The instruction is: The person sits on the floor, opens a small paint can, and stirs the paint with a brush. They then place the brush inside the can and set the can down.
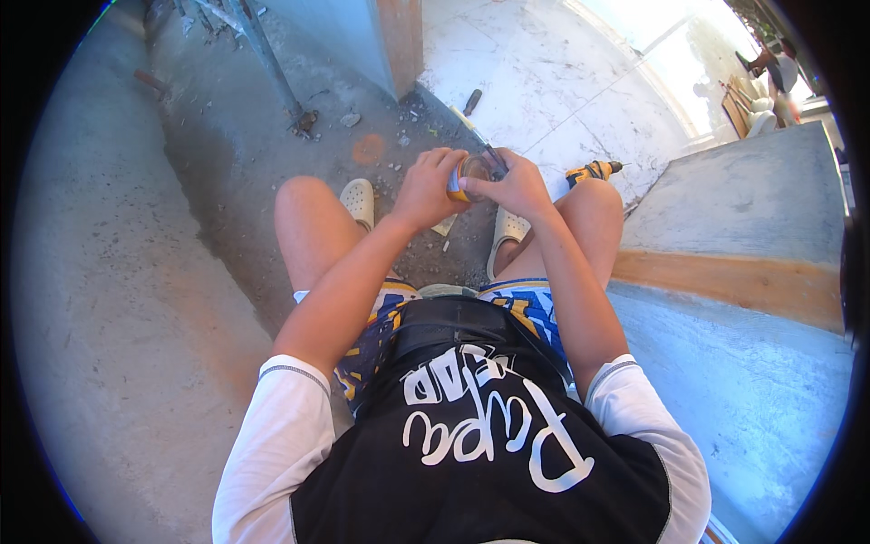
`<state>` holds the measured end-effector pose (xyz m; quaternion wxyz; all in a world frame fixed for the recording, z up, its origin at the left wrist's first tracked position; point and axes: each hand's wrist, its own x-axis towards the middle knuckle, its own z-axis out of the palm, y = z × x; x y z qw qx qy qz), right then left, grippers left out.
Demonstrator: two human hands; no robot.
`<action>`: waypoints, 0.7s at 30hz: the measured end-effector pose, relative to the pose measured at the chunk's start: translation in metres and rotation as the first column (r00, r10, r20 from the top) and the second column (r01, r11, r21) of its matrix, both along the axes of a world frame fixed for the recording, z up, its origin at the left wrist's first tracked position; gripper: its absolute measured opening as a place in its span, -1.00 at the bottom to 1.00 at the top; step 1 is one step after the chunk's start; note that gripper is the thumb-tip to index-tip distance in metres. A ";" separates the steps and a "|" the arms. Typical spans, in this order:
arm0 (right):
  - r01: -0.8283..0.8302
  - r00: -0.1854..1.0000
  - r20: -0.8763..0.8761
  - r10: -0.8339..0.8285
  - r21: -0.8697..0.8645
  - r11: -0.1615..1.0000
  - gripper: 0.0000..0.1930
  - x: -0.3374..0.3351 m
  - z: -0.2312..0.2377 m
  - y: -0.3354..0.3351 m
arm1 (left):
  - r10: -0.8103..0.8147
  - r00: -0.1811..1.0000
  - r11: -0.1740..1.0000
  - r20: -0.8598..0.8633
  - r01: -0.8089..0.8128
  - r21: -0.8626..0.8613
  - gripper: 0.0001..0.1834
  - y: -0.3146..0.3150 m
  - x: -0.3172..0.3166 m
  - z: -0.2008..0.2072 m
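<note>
Both my hands meet in front of my knees around a small round container with a yellow side [456, 179]. My left hand [426, 192] is wrapped round its left side. My right hand [519, 189] is closed at the container's right side, its thumb across the rim. A long thin tool, pale toward its far end [467, 121], sticks out from beside my right fingers; its kind is unclear. The container's contents cannot be made out. A yellow and black cordless drill [592, 172] lies beyond my right knee.
A dark-handled tool [472, 102] lies on the white tiled floor [544, 68]. A metal pole [270, 63] stands at the far left, near rubble and an orange patch [369, 148]. Wood-edged concrete slabs [734, 281] flank my right. Another person [779, 71] is at the far right.
</note>
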<state>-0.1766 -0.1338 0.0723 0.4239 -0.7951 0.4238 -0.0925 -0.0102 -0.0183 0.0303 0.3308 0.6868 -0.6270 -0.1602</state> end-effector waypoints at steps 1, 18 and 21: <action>0.003 1.000 -0.011 -0.003 0.003 1.000 -0.13 -0.001 -0.001 0.001 | 0.004 1.000 1.000 0.000 -0.004 -0.016 -0.08 0.001 -0.001 0.000; 0.455 0.774 0.357 -0.523 0.260 0.851 -0.42 -0.014 0.000 -0.052 | 0.320 0.918 0.944 -0.235 -0.330 -0.006 -0.02 -0.013 0.012 -0.005; 0.570 0.740 0.297 -0.603 0.199 0.797 -0.35 -0.013 -0.010 -0.090 | 0.359 0.886 0.929 -0.294 -0.369 0.023 0.00 -0.017 0.016 -0.005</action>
